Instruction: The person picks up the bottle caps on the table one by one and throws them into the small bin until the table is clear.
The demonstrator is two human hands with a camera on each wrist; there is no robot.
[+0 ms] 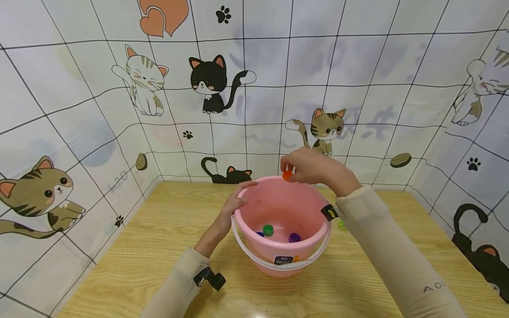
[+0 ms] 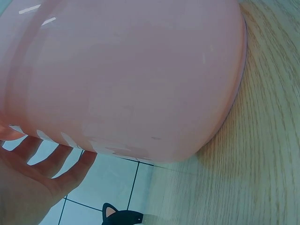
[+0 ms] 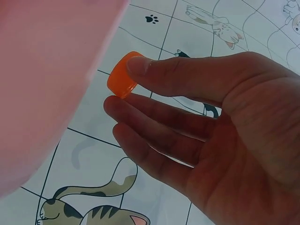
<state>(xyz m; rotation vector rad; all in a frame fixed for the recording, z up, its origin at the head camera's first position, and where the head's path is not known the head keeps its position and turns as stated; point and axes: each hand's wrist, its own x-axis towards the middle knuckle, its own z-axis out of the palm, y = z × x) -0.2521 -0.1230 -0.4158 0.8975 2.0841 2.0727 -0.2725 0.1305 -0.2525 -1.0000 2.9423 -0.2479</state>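
A pink bucket (image 1: 278, 198) with a white handle stands on the wooden table. Inside at its bottom lie a green cap (image 1: 268, 230), a purple cap (image 1: 294, 237) and a blue one (image 1: 260, 234), partly hidden by the rim. My left hand (image 1: 234, 203) grips the bucket's left rim; in the left wrist view its fingers (image 2: 77, 171) lie against the outer wall. At the far rim, my right hand (image 1: 308, 165) pinches an orange cap (image 1: 288, 176) between thumb and fingers. The right wrist view shows the orange cap (image 3: 123, 75) beside the bucket's wall, the other fingers loosely bent.
A yellow-green object (image 1: 342, 225) lies on the wooden table (image 1: 175, 229) right of the bucket, partly hidden by the right sleeve. The white handle (image 1: 278, 266) hangs down at the bucket's front. Tiled sheets with cat pictures (image 1: 262, 101) rise behind and at both sides.
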